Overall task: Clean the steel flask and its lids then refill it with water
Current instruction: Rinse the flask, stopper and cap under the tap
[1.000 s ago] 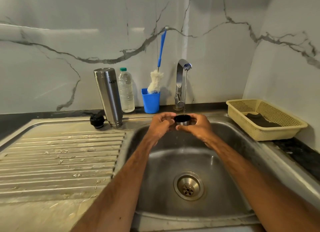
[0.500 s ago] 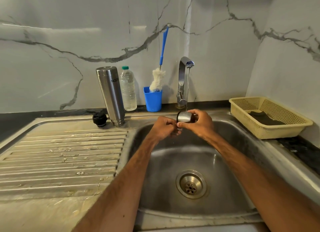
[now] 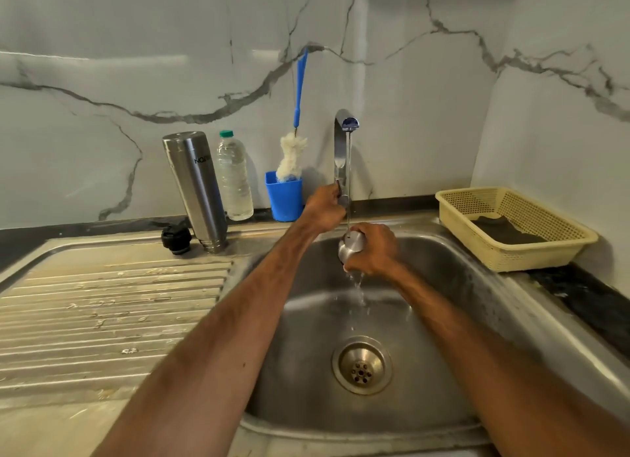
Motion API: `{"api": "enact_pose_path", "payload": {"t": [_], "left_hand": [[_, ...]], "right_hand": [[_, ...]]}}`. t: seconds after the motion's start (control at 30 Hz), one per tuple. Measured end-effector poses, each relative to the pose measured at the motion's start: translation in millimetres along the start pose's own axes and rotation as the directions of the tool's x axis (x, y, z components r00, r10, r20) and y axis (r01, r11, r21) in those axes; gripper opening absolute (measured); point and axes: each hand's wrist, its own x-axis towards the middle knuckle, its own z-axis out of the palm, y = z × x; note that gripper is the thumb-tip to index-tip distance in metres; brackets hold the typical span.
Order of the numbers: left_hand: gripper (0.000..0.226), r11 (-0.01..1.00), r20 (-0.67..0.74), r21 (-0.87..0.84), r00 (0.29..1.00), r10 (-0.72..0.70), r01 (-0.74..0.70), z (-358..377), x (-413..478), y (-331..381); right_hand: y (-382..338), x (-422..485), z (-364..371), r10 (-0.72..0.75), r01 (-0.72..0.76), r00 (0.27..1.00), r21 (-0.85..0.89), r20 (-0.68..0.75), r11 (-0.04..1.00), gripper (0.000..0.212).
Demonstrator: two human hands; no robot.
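Note:
My right hand (image 3: pixel 373 252) grips a small steel cup lid (image 3: pixel 351 245) over the sink (image 3: pixel 443 276), turned mouth-down under the running tap (image 3: pixel 342 149); water drips from it. My left hand (image 3: pixel 324 209) is closed on the tap's lever at the base of the spout. The steel flask (image 3: pixel 196 190) stands upside down at the back of the draining board. A black inner lid (image 3: pixel 176 239) lies just left of it.
A clear plastic water bottle (image 3: pixel 234 177) stands behind the flask. A blue cup (image 3: pixel 284 197) holds a blue-handled bottle brush (image 3: pixel 296 143). A yellow basket (image 3: pixel 511 231) with a dark cloth sits right of the sink. The ribbed draining board (image 3: pixel 112 313) spreads to the left.
My left hand has left the steel lid and risen to the tap lever. My right hand has tipped the lid over, from mouth-up to mouth-down, and water spills out.

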Motion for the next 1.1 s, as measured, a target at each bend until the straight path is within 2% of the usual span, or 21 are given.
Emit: {"api": "enact_pose_path", "payload": {"t": [0.13, 0.23, 0.3, 0.47, 0.63, 0.8, 0.9, 0.93, 1.0, 1.07, 1.1], "left_hand": [[0.039, 0.999, 0.023, -0.028, 0.999, 0.032, -0.031, 1.1, 1.4, -6.0], [0.046, 0.997, 0.06, 0.044, 0.996, 0.061, -0.063, -0.3, 1.6, -10.2], [0.048, 0.991, 0.083, 0.103, 0.994, 0.076, -0.084, -0.6, -0.4, -6.1], [0.084, 0.961, 0.163, 0.259, 0.985, 0.059, -0.1, -12.7, -17.6, -4.6], [0.067, 0.925, 0.107, 0.367, 0.993, 0.059, -0.095, -32.0, -65.9, -10.4], [0.051, 0.907, 0.053, 0.412, 0.997, 0.065, -0.081, -65.1, -118.2, -32.3], [0.044, 0.912, 0.002, 0.398, 0.994, 0.107, -0.099, -83.6, -147.3, -38.8], [0.043, 0.915, -0.031, 0.389, 0.992, 0.126, -0.104, -88.1, -154.6, -40.4], [0.042, 0.922, -0.111, 0.376, 0.983, 0.144, -0.093, -94.2, -165.8, -44.8], [0.039, 0.93, -0.189, 0.357, 0.969, 0.16, -0.085, -97.4, -173.8, -48.9], [0.036, 0.936, -0.218, 0.342, 0.961, 0.169, -0.087, -98.3, -176.0, -50.6]], "right_hand": [[0.7, -2.0, 0.2, 0.012, -0.013, 0.999, 0.031, 0.039, 0.999, 0.061], [0.4, -3.7, 0.3, 0.009, -0.011, 1.0, 0.077, 0.019, 0.997, 0.047], [-1.3, -4.7, -0.4, 0.001, -0.003, 1.0, 0.095, 0.021, 0.995, 0.046], [-2.8, -10.2, 0.9, -0.001, -0.005, 0.998, 0.097, 0.055, 0.995, 0.057], [-14.7, -21.0, 2.7, -0.024, 0.007, 0.993, 0.147, 0.116, 0.989, 0.052], [-44.2, -36.0, 0.0, -0.092, 0.059, 0.98, 0.181, 0.176, 0.982, 0.052], [-68.4, -46.5, -7.5, -0.087, 0.043, 0.976, 0.21, 0.201, 0.977, 0.055], [-76.8, -47.6, -10.8, -0.1, 0.066, 0.982, 0.208, 0.158, 0.976, 0.061], [-94.2, -48.5, -16.8, -0.146, 0.154, 0.988, 0.189, -0.057, 0.97, 0.072], [-106.6, -58.2, -15.7, -0.209, 0.27, 0.93, 0.173, -0.303, 0.947, 0.07], [-103.9, -63.9, -7.6, -0.236, 0.291, 0.916, 0.133, -0.326, 0.947, 0.065]]}}
